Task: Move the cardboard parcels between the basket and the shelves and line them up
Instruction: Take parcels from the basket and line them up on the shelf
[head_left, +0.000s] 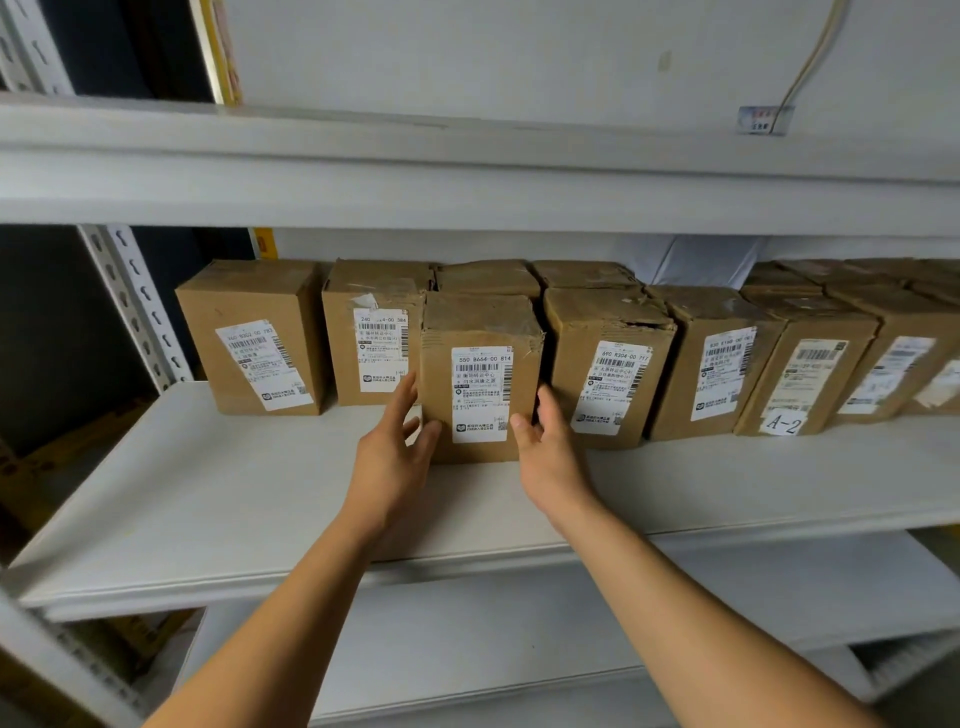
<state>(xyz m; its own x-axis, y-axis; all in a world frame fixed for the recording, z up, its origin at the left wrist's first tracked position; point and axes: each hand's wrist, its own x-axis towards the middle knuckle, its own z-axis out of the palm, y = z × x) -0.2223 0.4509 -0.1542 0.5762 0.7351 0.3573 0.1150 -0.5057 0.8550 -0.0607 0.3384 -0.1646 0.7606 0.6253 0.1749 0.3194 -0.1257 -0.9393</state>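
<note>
Both forearms reach up from the bottom of the view toward the grey metal shelf (208, 519), which is the biggest thing before me and carries everything that matters. Along it stands a row of cardboard parcels (711, 358), upright, labels facing out so they can be read at a glance, most of them touching side by side; a second rank sits behind, partly hidden. Farthest left, one parcel (254, 343) stands a little apart from its neighbour. One more, the parcel labelled 550 B664 (480, 384), stands forward of the line, its front face nearer the shelf edge than those of the boxes on each side. That is the one I am working on.

I have my left hand (392, 447) along its left edge, fingers (405, 395) straight and fairly wide, thumb touching the lower front corner. At the opposite lower corner is my right hand (545, 447), fingers loosely bent, thumb on the front face by the label. Neither hand clamps it; I bracket it from both sides to keep it square, and I judge it needs sliding back flush with the row. No basket is in view.
</note>
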